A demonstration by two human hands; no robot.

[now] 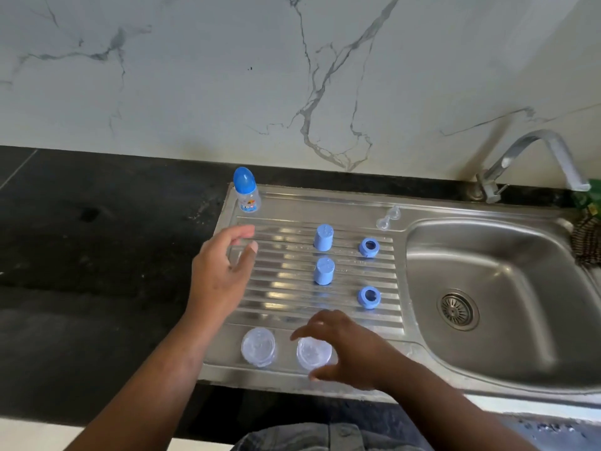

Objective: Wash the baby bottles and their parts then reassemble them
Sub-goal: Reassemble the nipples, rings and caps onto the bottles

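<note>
An assembled baby bottle with a blue cap stands at the far left corner of the steel draining board. Two blue caps stand upside down mid-board. Two blue collar rings lie to their right. Two clear teats rest near the basin's far edge. Two clear bottles stand at the front edge. My left hand hovers open over the board's left side, holding nothing. My right hand is spread around the right clear bottle, thumb and fingers apart from it.
The sink basin with its drain lies to the right, under a steel tap. A scrubber and green item sit at the far right. Black countertop extends left; a marble wall stands behind.
</note>
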